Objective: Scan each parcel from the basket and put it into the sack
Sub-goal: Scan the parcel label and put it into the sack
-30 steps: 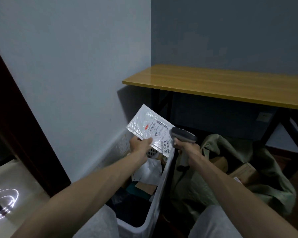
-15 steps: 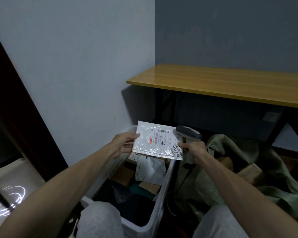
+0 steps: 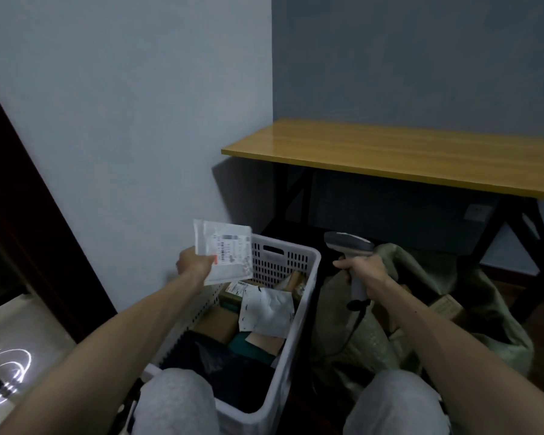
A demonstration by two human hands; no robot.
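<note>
My left hand [image 3: 195, 264] pinches a flat white parcel [image 3: 226, 252] by its left edge, label facing me, above the far left corner of the white slatted basket [image 3: 299, 321]. The basket holds several parcels: cardboard boxes, a crumpled white bag [image 3: 266, 312] and dark bags. My right hand [image 3: 363, 271] grips the handle of a grey barcode scanner [image 3: 349, 246], its head pointing left toward the parcel, with a gap between them. Just right of the basket slumps the green woven sack [image 3: 471, 312], with brown boxes showing inside it.
A wooden table [image 3: 405, 155] on black legs stands behind the sack and basket. A grey wall runs along the left, with a dark door frame [image 3: 22, 233] at the far left. My knees in grey trousers [image 3: 176, 403] are at the bottom edge.
My left hand has carried the parcel left and turned it more upright, away from the scanner. The scanner and the parcel, close together before, are now apart.
</note>
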